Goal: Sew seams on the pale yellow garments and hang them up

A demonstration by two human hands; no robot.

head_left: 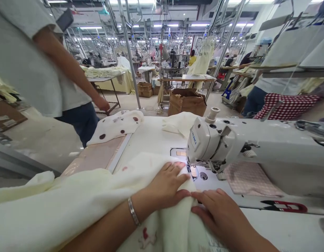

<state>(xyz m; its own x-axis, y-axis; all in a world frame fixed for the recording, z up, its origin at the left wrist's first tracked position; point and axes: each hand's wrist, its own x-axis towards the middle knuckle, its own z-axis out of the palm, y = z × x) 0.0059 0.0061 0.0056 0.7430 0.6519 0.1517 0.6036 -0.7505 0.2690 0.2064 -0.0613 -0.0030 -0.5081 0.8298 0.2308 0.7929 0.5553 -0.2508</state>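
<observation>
A wide piece of cream fabric [80, 196] with a few reddish printed figures spreads over the machine table and my lap. My left hand [168, 185], with a bracelet on its wrist, lies flat on it, fingers stretched toward the needle area. At the fabric's right edge, my right hand [216, 210] pinches the cloth between thumb and forefinger, its fingertips close to my left thumb. Just beyond them stands a white sewing machine [206, 140], its presser foot beside the fabric edge. My hand and the machine head partly hide the needle.
Red-handled thread snips [285, 206] and pink checked cloth [252, 178] lie right, by the machine. Spotted white fabric [117, 127] rests at the table's far left. A person [46, 59] stands at left; a cardboard box [186, 101] is behind the table.
</observation>
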